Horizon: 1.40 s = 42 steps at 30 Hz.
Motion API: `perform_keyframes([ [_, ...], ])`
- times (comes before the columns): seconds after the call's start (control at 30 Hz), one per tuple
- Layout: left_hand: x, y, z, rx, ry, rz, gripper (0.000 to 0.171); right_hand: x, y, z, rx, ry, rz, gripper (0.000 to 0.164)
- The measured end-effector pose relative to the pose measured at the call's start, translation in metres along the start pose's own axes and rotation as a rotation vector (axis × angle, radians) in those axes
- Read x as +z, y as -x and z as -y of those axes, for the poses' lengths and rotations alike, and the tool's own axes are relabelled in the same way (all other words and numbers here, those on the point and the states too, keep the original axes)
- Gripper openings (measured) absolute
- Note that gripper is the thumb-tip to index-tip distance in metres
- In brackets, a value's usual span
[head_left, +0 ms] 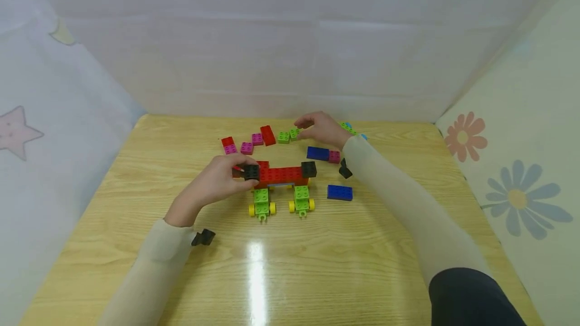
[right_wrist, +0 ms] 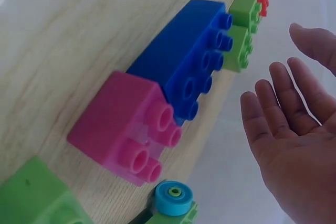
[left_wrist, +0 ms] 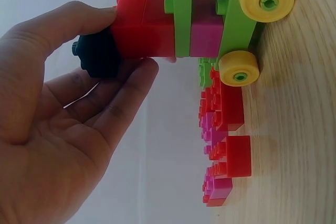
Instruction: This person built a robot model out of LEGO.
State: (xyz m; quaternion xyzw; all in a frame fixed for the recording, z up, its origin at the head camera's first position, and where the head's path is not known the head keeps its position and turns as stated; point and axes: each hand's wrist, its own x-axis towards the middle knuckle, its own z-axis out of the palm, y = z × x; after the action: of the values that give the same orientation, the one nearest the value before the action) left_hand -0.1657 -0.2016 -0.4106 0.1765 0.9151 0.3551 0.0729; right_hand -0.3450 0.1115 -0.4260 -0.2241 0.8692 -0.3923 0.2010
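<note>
In the head view, the wheeled brick model [head_left: 282,175] is mid-table, the black brick [head_left: 251,172] at its end pinched by the left hand [head_left: 219,179]; a sideways tug there could pop it loose or tip the model (my judgement). The left wrist view adds a magenta brick [left_wrist: 206,37] sandwiched in the model, unseen from above. The right wrist view shows the right hand [right_wrist: 302,148] holding nothing, fingers relaxed, near lime-green bricks [right_wrist: 236,48]

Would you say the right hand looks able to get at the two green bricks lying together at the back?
Probably yes: the right hand holds nothing and is close to the green bricks, with nothing visibly between them.
</note>
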Motion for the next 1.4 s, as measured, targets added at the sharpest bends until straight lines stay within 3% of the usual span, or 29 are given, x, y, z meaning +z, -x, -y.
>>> perform_keyframes([
  [0.53, -0.001, 0.0, 0.002, 0.015, -0.012, 0.003, 0.04, 0.006, -0.034, -0.013, 0.071, 0.01, 0.047, 0.058],
  [1.4, -0.002, 0.001, 0.005, -0.001, -0.006, 0.013, 0.04, 0.015, -0.039, -0.016, 0.108, 0.09, 0.038, 0.055],
])
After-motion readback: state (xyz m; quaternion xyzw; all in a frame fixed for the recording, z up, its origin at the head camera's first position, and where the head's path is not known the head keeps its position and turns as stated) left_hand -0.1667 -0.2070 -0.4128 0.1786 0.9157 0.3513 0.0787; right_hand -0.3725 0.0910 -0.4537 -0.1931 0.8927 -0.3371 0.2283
